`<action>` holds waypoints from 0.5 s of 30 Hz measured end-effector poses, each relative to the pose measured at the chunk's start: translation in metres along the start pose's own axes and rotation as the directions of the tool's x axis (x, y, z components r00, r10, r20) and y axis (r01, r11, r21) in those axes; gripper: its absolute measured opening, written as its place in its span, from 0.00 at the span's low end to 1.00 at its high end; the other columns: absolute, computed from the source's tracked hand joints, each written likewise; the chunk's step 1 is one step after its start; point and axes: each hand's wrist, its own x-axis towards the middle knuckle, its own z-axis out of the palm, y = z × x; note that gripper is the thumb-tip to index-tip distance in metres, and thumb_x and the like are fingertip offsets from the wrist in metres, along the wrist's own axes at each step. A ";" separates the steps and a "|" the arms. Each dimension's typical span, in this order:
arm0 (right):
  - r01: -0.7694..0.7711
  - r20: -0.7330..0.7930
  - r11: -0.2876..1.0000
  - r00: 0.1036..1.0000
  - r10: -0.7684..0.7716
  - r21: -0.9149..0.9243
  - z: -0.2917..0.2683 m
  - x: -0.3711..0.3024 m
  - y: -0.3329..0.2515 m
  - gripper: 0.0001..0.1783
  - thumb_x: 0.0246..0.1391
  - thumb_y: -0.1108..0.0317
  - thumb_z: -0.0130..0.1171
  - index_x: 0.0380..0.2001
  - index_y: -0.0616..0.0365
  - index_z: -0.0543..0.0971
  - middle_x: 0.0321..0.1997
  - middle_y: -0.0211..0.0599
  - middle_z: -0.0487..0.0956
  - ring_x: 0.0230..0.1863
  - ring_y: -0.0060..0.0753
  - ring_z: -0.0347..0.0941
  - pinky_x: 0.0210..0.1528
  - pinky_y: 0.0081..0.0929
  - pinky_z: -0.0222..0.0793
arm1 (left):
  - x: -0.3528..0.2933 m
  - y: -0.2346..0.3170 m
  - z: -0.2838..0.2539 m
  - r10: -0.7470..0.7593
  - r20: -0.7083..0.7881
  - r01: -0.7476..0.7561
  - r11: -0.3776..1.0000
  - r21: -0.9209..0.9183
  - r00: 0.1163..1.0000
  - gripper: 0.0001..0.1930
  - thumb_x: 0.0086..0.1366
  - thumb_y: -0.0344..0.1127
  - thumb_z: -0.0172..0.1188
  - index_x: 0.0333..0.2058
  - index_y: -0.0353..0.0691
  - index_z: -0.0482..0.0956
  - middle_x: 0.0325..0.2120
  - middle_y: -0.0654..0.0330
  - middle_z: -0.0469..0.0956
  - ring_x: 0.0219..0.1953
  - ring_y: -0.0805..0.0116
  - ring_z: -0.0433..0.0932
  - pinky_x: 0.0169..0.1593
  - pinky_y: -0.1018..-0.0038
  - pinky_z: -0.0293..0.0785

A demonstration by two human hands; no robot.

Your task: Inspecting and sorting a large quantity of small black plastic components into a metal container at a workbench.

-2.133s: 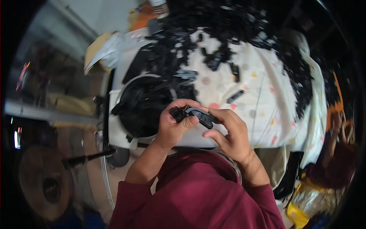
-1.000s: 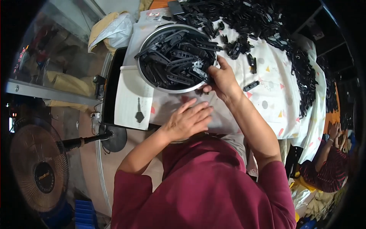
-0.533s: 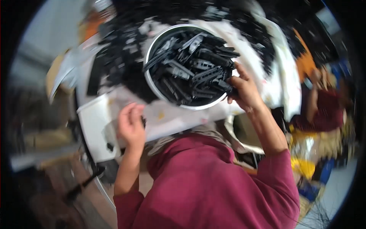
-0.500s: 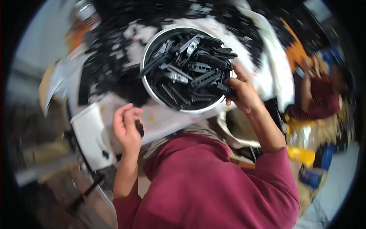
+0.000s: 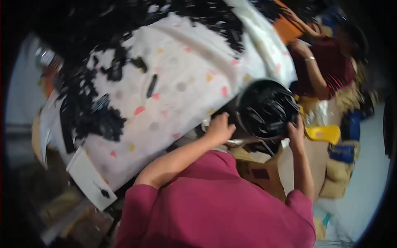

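Observation:
A round metal basin (image 5: 241, 101) leans to the right beyond the table's near edge, with part of its outer wall showing on the left. A dark heap of black plastic parts (image 5: 271, 109) lies inside, blurred by motion. My right hand (image 5: 295, 131) is closed on the basin's right rim, thumb and fingers partly hidden. At the lower left of the basin, my left hand (image 5: 221, 129) grips its outer side near the base, thumb and fingers spread around it. I cannot make out any small piece in the left hand.
Loose black parts (image 5: 89, 109) cover the left and far side of the table's patterned white cloth (image 5: 165, 103). Below the basin stands an open cardboard box (image 5: 262, 175). Another person (image 5: 326, 62) works at the right, beside an orange board (image 5: 287, 29) and a yellow object (image 5: 324, 133).
The basin has moved from the table middle to the right and tipped over. My left hand has swung right to its side; my right hand has stayed on the rim.

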 end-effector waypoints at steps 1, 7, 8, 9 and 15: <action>0.011 0.022 0.999 1.000 -0.010 -0.052 0.008 -0.003 -0.005 0.30 0.47 0.78 0.43 0.58 0.57 0.60 0.42 0.42 0.74 0.40 0.33 0.74 0.37 0.23 0.71 | -0.010 -0.002 -0.014 0.123 0.150 -0.128 0.991 0.028 0.981 0.18 0.56 0.36 0.55 0.44 0.32 0.72 0.43 0.45 0.72 0.48 0.49 0.70 0.52 0.64 0.66; 0.315 0.090 0.658 0.932 -0.352 -0.684 0.033 -0.014 0.000 0.32 0.46 0.80 0.44 0.59 0.52 0.62 0.56 0.44 0.70 0.56 0.43 0.67 0.54 0.29 0.62 | -0.089 0.004 -0.139 0.436 -0.255 -0.207 0.766 0.608 0.863 0.06 0.53 0.31 0.56 0.31 0.38 0.75 0.30 0.56 0.75 0.33 0.58 0.74 0.37 0.66 0.70; 0.326 0.084 0.572 0.909 -0.407 -0.753 0.033 -0.009 0.012 0.32 0.46 0.80 0.43 0.59 0.52 0.62 0.56 0.44 0.70 0.56 0.44 0.67 0.54 0.29 0.62 | -0.104 -0.008 -0.170 0.429 -0.399 -0.139 0.803 0.580 0.810 0.05 0.53 0.30 0.57 0.30 0.38 0.75 0.29 0.56 0.75 0.33 0.57 0.73 0.36 0.66 0.70; 0.440 0.104 0.523 0.828 -0.550 -0.730 0.039 -0.008 0.007 0.32 0.46 0.80 0.43 0.58 0.50 0.63 0.57 0.43 0.70 0.54 0.44 0.68 0.51 0.30 0.65 | -0.121 -0.027 -0.190 0.361 -0.590 0.069 0.811 0.581 0.722 0.06 0.52 0.30 0.59 0.30 0.38 0.75 0.28 0.56 0.74 0.33 0.56 0.73 0.36 0.65 0.69; 0.408 0.109 0.174 0.584 -0.805 -0.896 0.013 0.021 0.007 0.28 0.54 0.74 0.45 0.60 0.45 0.62 0.57 0.29 0.71 0.45 0.39 0.75 0.37 0.27 0.72 | -0.161 -0.061 -0.233 0.105 -0.797 0.527 0.698 0.485 0.595 0.16 0.47 0.38 0.65 0.36 0.42 0.76 0.29 0.59 0.73 0.34 0.58 0.72 0.36 0.65 0.68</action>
